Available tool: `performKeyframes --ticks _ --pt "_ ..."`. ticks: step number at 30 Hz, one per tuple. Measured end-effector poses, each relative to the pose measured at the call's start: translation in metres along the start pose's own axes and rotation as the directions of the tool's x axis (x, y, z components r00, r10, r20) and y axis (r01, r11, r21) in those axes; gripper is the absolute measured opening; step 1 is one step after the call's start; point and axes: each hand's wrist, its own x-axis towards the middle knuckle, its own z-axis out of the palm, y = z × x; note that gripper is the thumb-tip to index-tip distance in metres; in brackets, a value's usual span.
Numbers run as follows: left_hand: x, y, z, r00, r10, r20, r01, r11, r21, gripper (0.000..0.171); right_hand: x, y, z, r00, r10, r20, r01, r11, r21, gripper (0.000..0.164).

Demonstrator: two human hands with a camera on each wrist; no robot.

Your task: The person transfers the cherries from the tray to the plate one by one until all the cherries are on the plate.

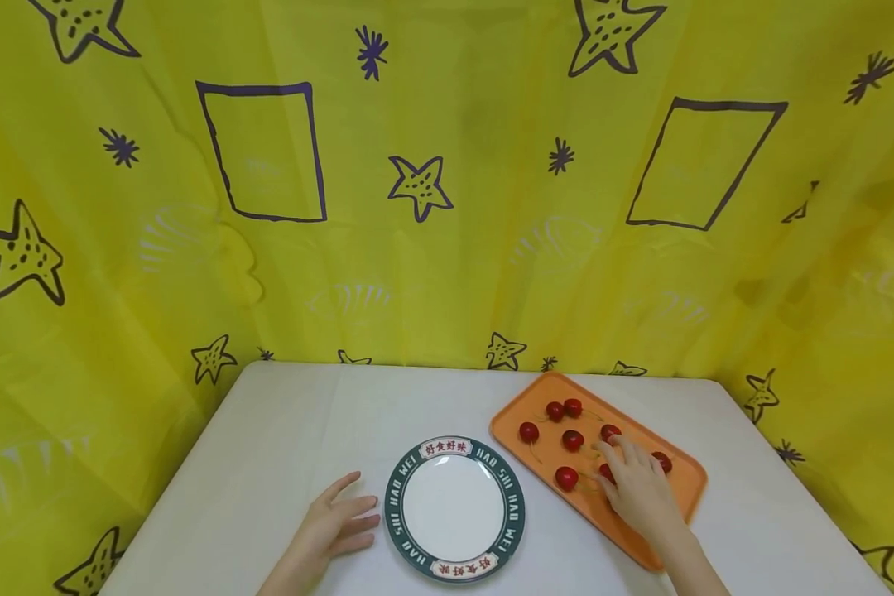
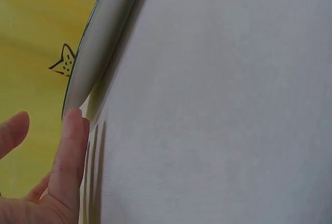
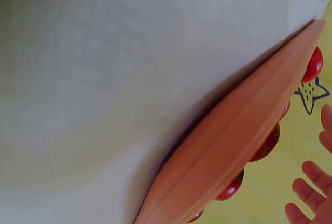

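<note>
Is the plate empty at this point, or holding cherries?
Empty. In the head view, the plate shows a bare white centre, and all visible cherries lie in the orange tray.

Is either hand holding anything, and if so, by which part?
The left hand holds nothing. The right hand is over the cherries; whether it grips one cannot be told.

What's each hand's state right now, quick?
Left hand: open, holding nothing, beside the plate.
Right hand: open over the tray, close to a cherry; can't tell if touching.
</note>
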Motion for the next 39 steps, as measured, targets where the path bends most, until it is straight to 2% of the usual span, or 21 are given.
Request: performKeyframes --ticks 7,17,20,27,39 --pt "0.001 -0.006 0.009 0.999 -0.028 0.045 0.028 1.0 -0.013 0.075 0.001 -0.007 0.004 0.999 -0.01 0.047 0.013 0.999 -0.048 0.036" --pt "-0.001 -0.012 0.014 0.991 -0.029 0.133 0.032 0.999 -0.02 0.073 -0.001 -0.008 0.012 0.996 -0.024 0.08 0.033 0.994 -0.107 0.031" --pt "-0.002 -0.012 0.015 0.991 -0.026 0.131 0.029 0.999 -0.023 0.073 -0.002 -0.008 0.014 0.995 -0.043 0.089 0.055 0.99 -0.132 0.03" --pt "-0.003 -0.011 0.02 0.995 -0.058 0.082 0.059 0.998 -0.014 0.072 -0.004 -0.007 0.019 0.989 -0.121 0.08 0.134 0.974 -0.183 0.03" --pt "-0.001 -0.012 0.023 0.996 -0.065 0.063 0.065 0.998 0.0 0.07 -0.006 -0.007 0.021 0.984 -0.122 0.132 0.147 0.968 -0.202 0.027"
